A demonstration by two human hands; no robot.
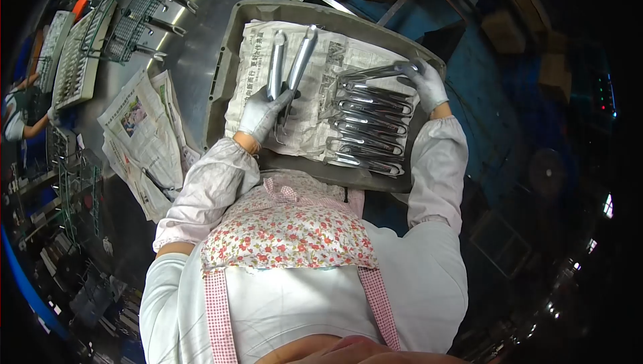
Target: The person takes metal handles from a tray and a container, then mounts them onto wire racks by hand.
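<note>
My left hand (pixel 260 111), in a pale glove, is closed round the lower ends of two long, shiny metal handles (pixel 301 59). They point away from me, spread slightly apart over the newspaper. My gloved right hand (pixel 427 84) grips the right end of another handle-like metal piece (pixel 376 72), which lies crosswise at the far end of a row. Several similar looped metal pieces (pixel 368 126) lie side by side in that row, nearer to me. Newspaper sheets (pixel 258 56) line the grey plastic tray (pixel 231 36) beneath them all.
Folded newspapers (pixel 144 129) lie on the metal table (pixel 194 62) left of the tray. Wire racks (pixel 130 26) with hooked metal parts stand at the upper left. Another person's arm (pixel 37 126) reaches in at the far left beside a white ribbed block (pixel 77 69).
</note>
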